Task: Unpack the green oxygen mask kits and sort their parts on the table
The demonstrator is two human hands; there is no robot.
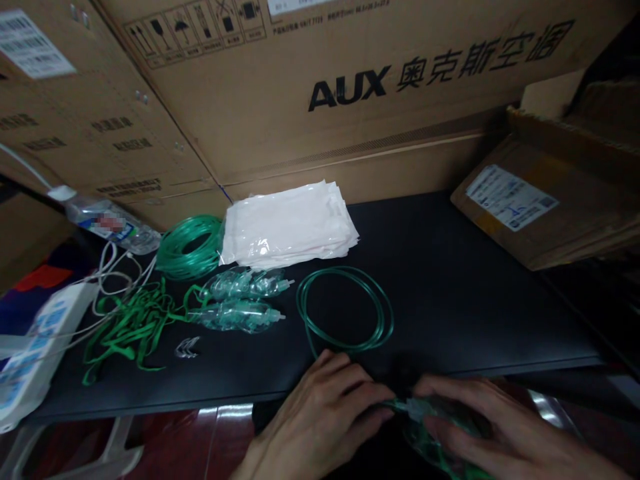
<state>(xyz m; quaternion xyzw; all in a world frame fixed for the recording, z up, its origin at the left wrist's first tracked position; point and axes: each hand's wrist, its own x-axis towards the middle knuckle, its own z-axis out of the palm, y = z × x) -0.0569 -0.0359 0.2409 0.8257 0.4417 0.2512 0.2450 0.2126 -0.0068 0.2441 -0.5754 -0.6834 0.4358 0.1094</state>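
Low at the front edge of the black table, my left hand point(325, 410) pinches the end of a thin green tube, whose loop point(361, 347) lies on the tabletop just beyond. My right hand point(487, 420) is closed around a clear green breathing mask point(417, 437). The tube end and the pale connector point(413, 407) of the mask meet between both hands; how far one is inside the other I cannot tell. Two similar green masks, a rear one point(240, 285) and a front one point(237, 315), lie left of the loop, with green straps point(133, 327) beside them.
Behind the masks are a thick coil of green tubing point(183, 267) and a stack of white packets point(285, 223). Small clear strips point(187, 347) lie in front. At left are a bottle point(107, 220), white cables and a power strip point(45, 353). Cardboard boxes point(350, 127) line the back.
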